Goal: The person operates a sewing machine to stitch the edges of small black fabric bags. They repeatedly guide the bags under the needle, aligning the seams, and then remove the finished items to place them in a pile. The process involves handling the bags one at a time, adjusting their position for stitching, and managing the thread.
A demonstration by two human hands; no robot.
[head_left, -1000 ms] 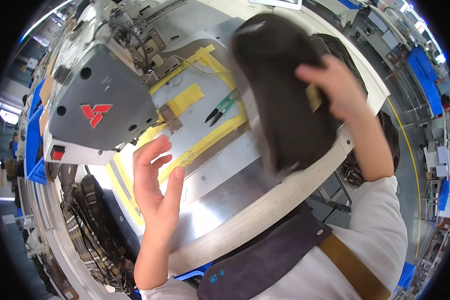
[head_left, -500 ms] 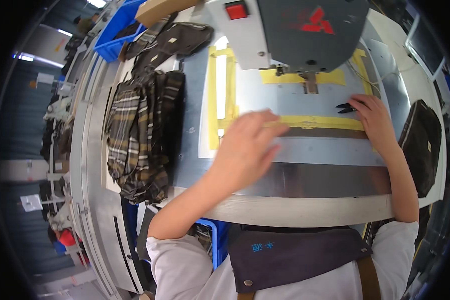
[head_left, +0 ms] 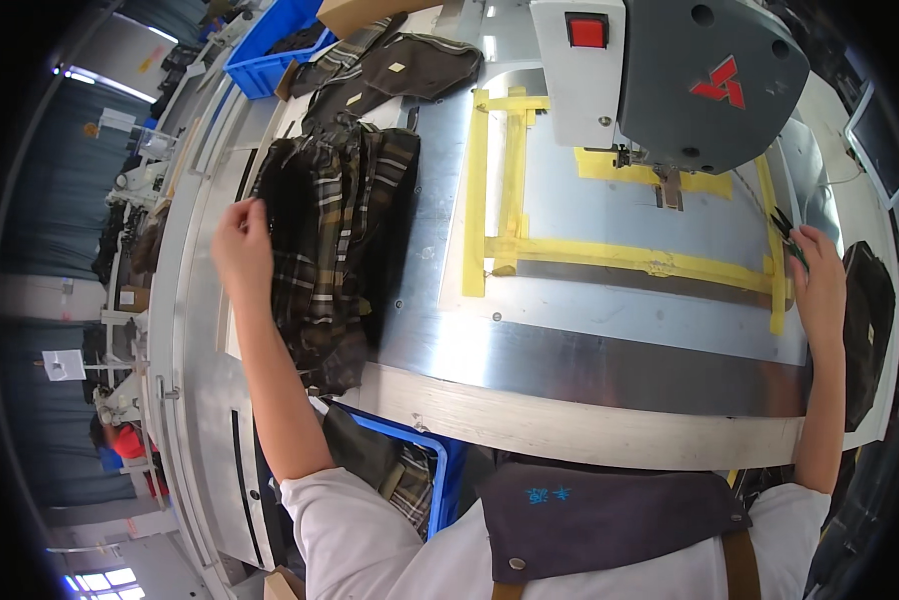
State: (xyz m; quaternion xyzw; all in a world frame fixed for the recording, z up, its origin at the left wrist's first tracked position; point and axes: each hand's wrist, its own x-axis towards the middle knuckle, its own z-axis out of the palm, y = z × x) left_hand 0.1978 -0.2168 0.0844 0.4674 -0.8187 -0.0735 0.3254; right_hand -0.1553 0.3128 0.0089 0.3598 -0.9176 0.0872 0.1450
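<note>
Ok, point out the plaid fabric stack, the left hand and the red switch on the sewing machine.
plaid fabric stack (head_left: 335,250), head view, middle of the top piece
left hand (head_left: 242,248), head view, back of the hand at the stack's edge
red switch (head_left: 587,31), head view, its red face

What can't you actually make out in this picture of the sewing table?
- Head view: whether the left hand grips the plaid fabric pile or only touches its edge; the fingertips are hidden in the cloth.
- What the right hand does with the small snips; they are tiny and near the rim.
- The needle under the sewing machine, hidden by its head.
- The dark piece at right, bent and cut off by the rim.
</note>
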